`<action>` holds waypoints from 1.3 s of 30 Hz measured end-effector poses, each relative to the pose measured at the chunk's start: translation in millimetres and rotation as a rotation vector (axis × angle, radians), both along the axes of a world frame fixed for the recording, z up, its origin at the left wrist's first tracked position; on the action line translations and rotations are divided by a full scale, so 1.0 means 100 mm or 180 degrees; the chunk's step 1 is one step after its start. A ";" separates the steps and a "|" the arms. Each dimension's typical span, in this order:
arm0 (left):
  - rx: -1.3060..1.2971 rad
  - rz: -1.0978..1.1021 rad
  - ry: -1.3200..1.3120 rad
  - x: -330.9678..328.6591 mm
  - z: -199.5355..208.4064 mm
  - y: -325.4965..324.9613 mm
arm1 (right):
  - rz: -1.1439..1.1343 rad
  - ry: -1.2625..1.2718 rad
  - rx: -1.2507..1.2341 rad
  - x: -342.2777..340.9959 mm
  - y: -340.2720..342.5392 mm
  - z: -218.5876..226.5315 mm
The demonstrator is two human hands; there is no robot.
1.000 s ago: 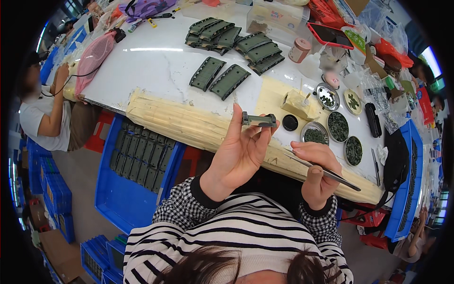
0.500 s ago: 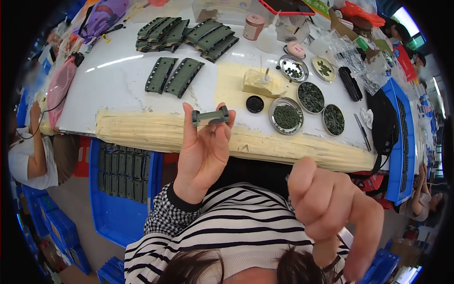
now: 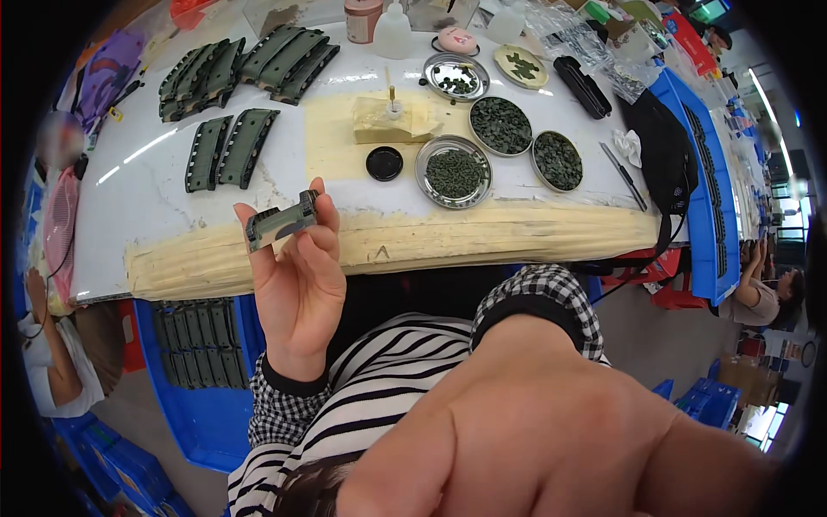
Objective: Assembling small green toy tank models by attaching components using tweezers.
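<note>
My left hand point(image 3: 303, 306) is raised just over the near edge of the table. It is closed on a short curved green camouflage piece point(image 3: 281, 226), held by its ends between thumb and fingers. Large and close, my right hand point(image 3: 543, 431) fills the lower right; its back shows, and its fingers are cut off or hidden. Beyond the left hand lie two matching curved green pieces point(image 3: 226, 151), side by side on the white table point(image 3: 129, 202). A round metal dish of small green bits point(image 3: 454, 172) sits ahead, near a yellow taped block point(image 3: 388, 121) with a thin stick upright in it.
Stacks of curved green pieces point(image 3: 289, 60) lie at the back left. Two more tins of green bits point(image 3: 500, 125) and a black cap point(image 3: 383, 163) stand near the dish. A pen-like tool point(image 3: 624, 177) lies at right. A blue tray point(image 3: 202, 414) with green pieces sits lower left.
My right hand has come up much closer to the camera, hiding its fingers. The view has swung right, so the table things sit further left. My left hand still holds the green piece, now tilted.
</note>
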State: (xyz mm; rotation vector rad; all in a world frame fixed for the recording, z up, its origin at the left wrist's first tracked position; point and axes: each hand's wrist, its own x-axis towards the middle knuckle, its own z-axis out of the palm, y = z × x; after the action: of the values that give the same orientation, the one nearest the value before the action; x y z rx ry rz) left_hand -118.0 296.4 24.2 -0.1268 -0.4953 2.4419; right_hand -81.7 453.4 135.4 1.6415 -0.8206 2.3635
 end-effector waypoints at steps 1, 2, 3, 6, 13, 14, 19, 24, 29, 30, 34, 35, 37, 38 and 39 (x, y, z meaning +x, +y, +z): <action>0.0002 -0.0010 0.0015 0.00 0.00 0.00 | 0.0000 0.0001 -0.0003 0.02 0.00 0.02; 0.0005 -0.0021 0.0029 0.00 0.00 0.01 | -0.0011 0.0041 -0.0025 0.05 0.03 0.00; -0.0059 -0.0002 0.0050 -0.01 0.01 0.01 | 0.0009 0.0061 -0.0018 0.03 0.03 0.00; -0.0202 0.0052 0.0082 -0.01 0.02 0.00 | 0.0025 -0.0010 0.0055 -0.01 0.00 -0.03; -0.0179 0.0071 0.0072 -0.01 0.01 0.01 | 0.0103 -0.0061 0.0144 -0.12 -0.02 -0.05; -0.0185 0.0071 0.0072 -0.02 0.01 0.01 | 0.0117 -0.0070 0.0156 -0.13 -0.03 -0.05; -0.0143 0.0020 0.0049 -0.02 0.00 0.01 | 0.0109 -0.0094 0.0291 -0.17 -0.02 -0.06; -0.0276 0.0064 -0.0037 0.04 0.00 -0.04 | -0.0584 -0.0186 0.1054 -0.14 0.23 -0.20; -0.0440 0.0093 -0.0085 0.01 0.00 0.02 | -0.2847 0.0213 0.2035 -0.17 0.45 -0.47; -0.0539 0.0154 -0.0100 0.02 0.00 0.02 | -0.2962 0.0328 0.2223 -0.14 0.50 -0.49; -0.1024 0.0269 0.0087 0.04 0.04 0.04 | -0.3282 0.0426 0.2497 -0.13 0.51 -0.50; -0.1163 0.0273 0.0194 0.04 0.06 0.05 | -0.3340 0.0403 0.2596 -0.12 0.52 -0.46; -0.1204 0.0295 0.0274 0.05 0.05 0.05 | -0.3252 0.0463 0.2706 -0.14 0.53 -0.44; -0.1225 0.0307 0.0313 0.06 0.04 0.05 | -0.3254 0.0463 0.2818 -0.14 0.51 -0.41; -0.1231 0.0284 0.0315 0.05 0.04 0.05 | -0.3264 0.0451 0.2937 -0.12 0.50 -0.37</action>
State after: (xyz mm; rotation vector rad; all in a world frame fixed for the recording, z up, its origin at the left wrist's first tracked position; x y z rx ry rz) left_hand -112.9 301.3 28.4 -0.1461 0.0200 2.5905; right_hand -93.8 503.5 98.1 1.0392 -2.2157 1.1607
